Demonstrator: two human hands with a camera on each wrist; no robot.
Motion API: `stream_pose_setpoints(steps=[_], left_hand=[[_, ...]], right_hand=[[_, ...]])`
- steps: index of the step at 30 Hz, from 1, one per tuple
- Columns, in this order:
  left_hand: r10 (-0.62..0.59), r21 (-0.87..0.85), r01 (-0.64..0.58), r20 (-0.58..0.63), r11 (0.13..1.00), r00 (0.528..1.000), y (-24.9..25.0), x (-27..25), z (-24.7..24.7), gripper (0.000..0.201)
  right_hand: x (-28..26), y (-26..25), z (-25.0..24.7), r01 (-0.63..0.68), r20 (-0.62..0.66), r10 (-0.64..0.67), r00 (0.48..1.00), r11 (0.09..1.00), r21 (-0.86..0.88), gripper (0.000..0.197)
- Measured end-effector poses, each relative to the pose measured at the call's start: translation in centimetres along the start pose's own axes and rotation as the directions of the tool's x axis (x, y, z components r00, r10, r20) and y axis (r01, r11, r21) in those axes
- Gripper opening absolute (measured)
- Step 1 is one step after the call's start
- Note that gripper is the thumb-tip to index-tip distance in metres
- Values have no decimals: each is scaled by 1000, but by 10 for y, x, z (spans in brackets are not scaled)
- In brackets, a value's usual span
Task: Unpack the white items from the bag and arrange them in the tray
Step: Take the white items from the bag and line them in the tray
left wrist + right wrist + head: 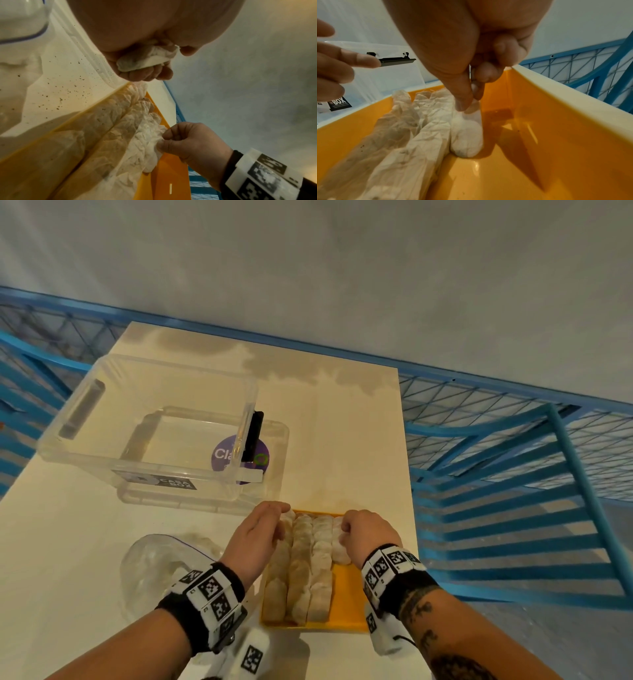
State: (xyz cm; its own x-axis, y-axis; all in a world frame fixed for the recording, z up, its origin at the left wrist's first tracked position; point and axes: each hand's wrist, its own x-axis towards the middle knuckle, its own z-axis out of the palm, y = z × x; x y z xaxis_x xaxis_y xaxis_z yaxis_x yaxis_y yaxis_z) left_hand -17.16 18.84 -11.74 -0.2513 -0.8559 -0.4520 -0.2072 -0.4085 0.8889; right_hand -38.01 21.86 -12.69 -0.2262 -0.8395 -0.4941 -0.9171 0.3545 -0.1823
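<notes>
Head view: a shallow orange plastic tray (pixel 346 594) sits at the near right of the pale table (pixel 342 440), holding crumpled white bundles (pixel 301 559) of papery, wrinkled wrap, packed in three long rows plus a short fourth row at the far right. The left hand (pixel 255 534) is at the tray's far left corner; in the left wrist view its fingers (pixel 145 74) curl round one soft, oblong bundle (pixel 147 59) held just above the rows. The right hand (pixel 368 530) is over the short row, its thumb and fingers (pixel 464 100) pinching the twisted top of a smooth, rounded bundle (pixel 467 136) that rests on the glossy tray floor, touching the neighbouring row. Left of the tray a clear, crinkled plastic bag (pixel 161 563) lies on the table. Farther left stands a clear rigid box (pixel 154 426) with a black latch and a purple round sticker. Blue metal mesh railing (pixel 513 446) runs along the right.
</notes>
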Motion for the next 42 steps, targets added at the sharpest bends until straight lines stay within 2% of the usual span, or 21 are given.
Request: stream_pose_setpoints(steps=[3, 5, 7, 9, 11, 13, 16, 18, 20, 21, 23, 24, 26, 28, 31, 34, 36, 38, 40, 42], left_hand=[[-32, -32, 33, 33, 999, 999, 9, -6, 4, 40], [-40, -64, 44, 61, 997, 997, 14, -5, 10, 57], [-69, -121, 77, 65, 990, 995, 19, -4, 17, 58], [-60, -142, 74, 100, 987, 993, 25, -8, 22, 61], [-5, -135, 28, 169, 990, 986, 30, -19, 25, 74], [21, -181, 17, 202, 983, 979, 35, -30, 25, 77], [46, -213, 0, 212, 977, 976, 35, -36, 24, 68], [33, -199, 13, 226, 980, 973, 36, -40, 18, 57], [20, -90, 2, 237, 996, 971, 32, -43, 9, 65], [35, -4, -35, 243, 999, 969, 30, -44, 5, 61], [83, 125, -117, 248, 985, 965, 26, -47, -1, 40], [104, 138, -142, 253, 980, 962, 23, -48, -4, 31], [145, 144, -187, 264, 972, 953, 19, -49, -6, 27], [174, 171, -223, 260, 960, 950, 17, -51, -7, 27], [154, 244, -217, 252, 945, 955, 12, -50, -9, 26], [166, 451, -224, 164, 864, 972, -1, -43, -17, 11], [191, 605, -218, 109, 766, 975, -9, -37, -24, 12], [178, 707, -203, 111, 677, 978, -19, -30, -27, 25], [126, 765, -181, 131, 618, 983, -25, -24, -26, 37], [85, 793, -167, 144, 586, 986, -27, -22, -24, 41]], right_hand=[[-12, -8, -9, 3, -62, 0, 998, 998, 58, 18], [-26, -19, -12, 72, -113, -49, 992, 975, 210, 18], [-44, -35, -14, 159, -106, -124, 987, 872, 463, 16], [-57, -49, -11, 185, -80, -172, 982, 781, 597, 13], [-64, -55, -5, 166, -87, -144, 986, 753, 637, 10], [-67, -56, 0, 140, -125, -76, 989, 735, 663, 8], [-78, -55, 3, 143, -170, -28, 985, 680, 719, 13], [-85, -53, 1, 174, -212, -9, 977, 608, 774, 12], [-90, -50, -1, 200, -249, 15, 968, 554, 808, 12], [-91, -48, -1, 212, -266, 24, 964, 538, 816, 13], [-93, -44, -2, 233, -292, 35, 956, 515, 825, 9], [-95, -43, -2, 246, -302, 32, 953, 504, 828, 10], [-98, -41, -1, 256, -293, 11, 956, 459, 851, 12], [-100, -41, -2, 249, -270, -27, 962, 489, 836, 13], [-101, -36, -4, 236, -285, -36, 958, 665, 709, 5], [-100, -18, -4, 149, -256, -14, 966, 843, 518, 7], [-99, -4, -1, 72, -155, -9, 988, 912, 404, 5], [-98, 5, 4, 26, -24, -20, 1000, 961, 276, 3], [-95, 8, 9, 33, 94, -49, 994, 986, 162, 7], [-89, 7, 14, 57, 151, -63, 987, 997, 43, 11]])
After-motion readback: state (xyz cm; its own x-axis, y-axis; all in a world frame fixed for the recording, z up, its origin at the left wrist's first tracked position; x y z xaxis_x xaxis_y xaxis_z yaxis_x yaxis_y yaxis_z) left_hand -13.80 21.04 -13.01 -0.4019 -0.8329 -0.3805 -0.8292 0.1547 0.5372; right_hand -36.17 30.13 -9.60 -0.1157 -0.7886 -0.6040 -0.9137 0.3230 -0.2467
